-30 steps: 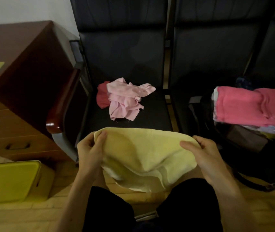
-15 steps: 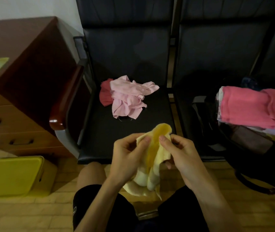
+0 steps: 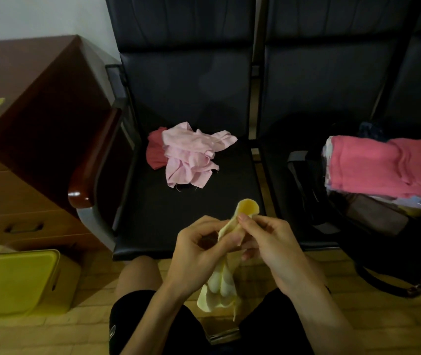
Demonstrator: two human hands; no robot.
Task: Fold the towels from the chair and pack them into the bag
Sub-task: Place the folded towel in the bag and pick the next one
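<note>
**A:** Where was the yellow towel point(image 3: 217, 285), and what had hold of it?

**B:** Nearest of all, over the lap. Both hands were clamped on it: the left hand point(image 3: 199, 249) had thumb and fingers curled on one edge, and the right hand point(image 3: 273, 242) pinched the other. The 2 hands were almost touching. The towel hung doubled, its long axis running near to far, with a loop above the fingertips and a tail between the knees.

**A:** And which way was the bag point(image 3: 314, 201)?

**B:** Right and farther, on the 2nd seat, so the right hand was nearer. A folded coral towel point(image 3: 373, 167) topped the stack in its mouth. I judged the yellow one would have to go on top of that.

**A:** Anything in the way?

**B:** Nothing I could see between hand and bag. A yellow box point(image 3: 17, 280) sat on the floor at near left. Farther off, on the chair point(image 3: 178, 213), a crumpled pale pink towel point(image 3: 191, 157) lay partly over a red towel point(image 3: 155, 155) — both unfolded. A wooden desk point(image 3: 37, 111) stood at far left.
</note>
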